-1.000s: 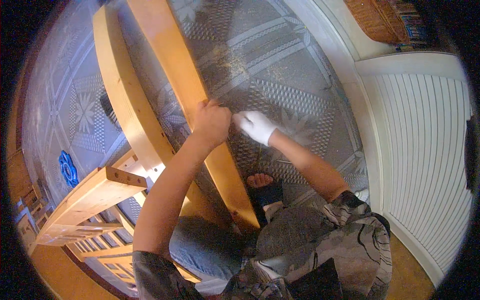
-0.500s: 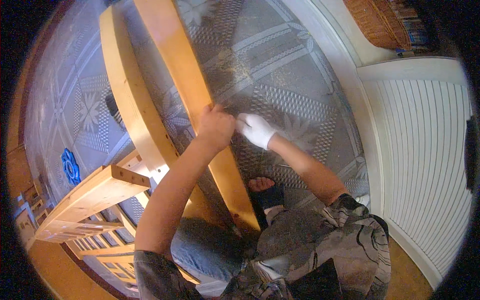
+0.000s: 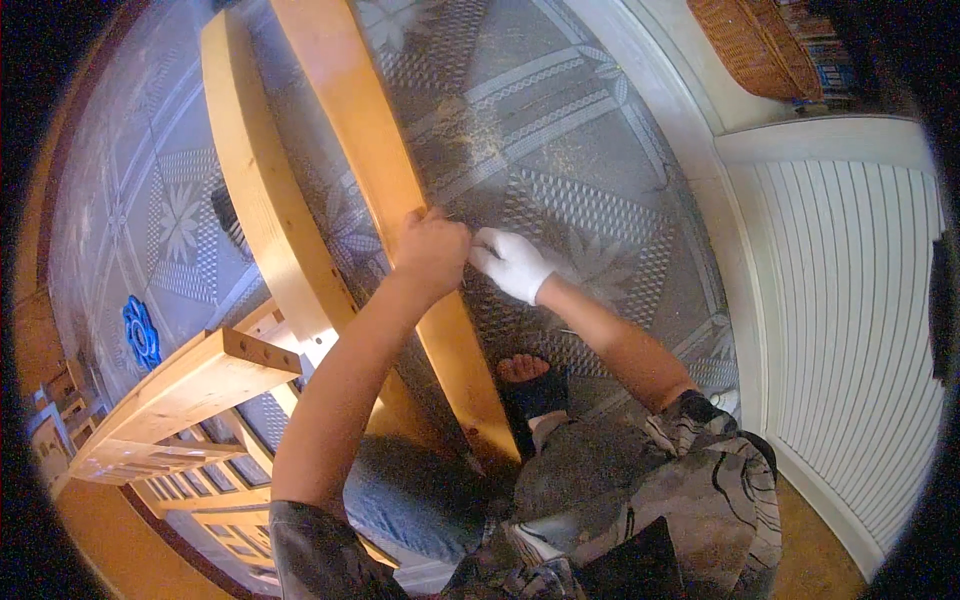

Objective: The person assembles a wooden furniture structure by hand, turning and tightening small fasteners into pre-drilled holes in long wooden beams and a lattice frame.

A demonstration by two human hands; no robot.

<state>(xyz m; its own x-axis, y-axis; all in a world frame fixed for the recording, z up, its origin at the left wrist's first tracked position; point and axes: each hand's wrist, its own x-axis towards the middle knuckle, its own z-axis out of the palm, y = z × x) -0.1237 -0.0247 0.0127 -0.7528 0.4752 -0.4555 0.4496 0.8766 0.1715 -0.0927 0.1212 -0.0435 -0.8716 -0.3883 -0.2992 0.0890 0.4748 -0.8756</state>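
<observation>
Moved since half a second earlier: very little, just a small drop in the white-gloved right hand (image 3: 512,266), with next to no change at the bare left hand (image 3: 432,256) or the wooden beam (image 3: 368,140).

Head view, looking down, the only one: at centre, a long, thick beam of pale yellow wood, running from beyond the top edge to a holed lower end, near a bare foot (image 3: 523,368). Over its right edge, the left hand, curled closed, back upward; cannot tell what, if anything, is inside. Right beside it, the gloved hand, fingers bent toward the curled one; cannot tell whether touching it or pinching something.

Probably fairly heavy and very stiff, by judgement; smooth-faced, so perhaps slippery under gloved fingers, and hardly fragile apart from denting at corners. Likely best held by both long edges, around the middle of the length and away from the holes.

To the left, across a narrow gap, a second beam (image 3: 240,140), then a slatted wooden frame (image 3: 190,388) with a holed end aimed that way: likely knocking points. To the right, patterned floor (image 3: 552,92), seemingly the widest room for turning, as far as a white ribbed panel (image 3: 850,280). Best kept off the toes, that hard lower end.
</observation>
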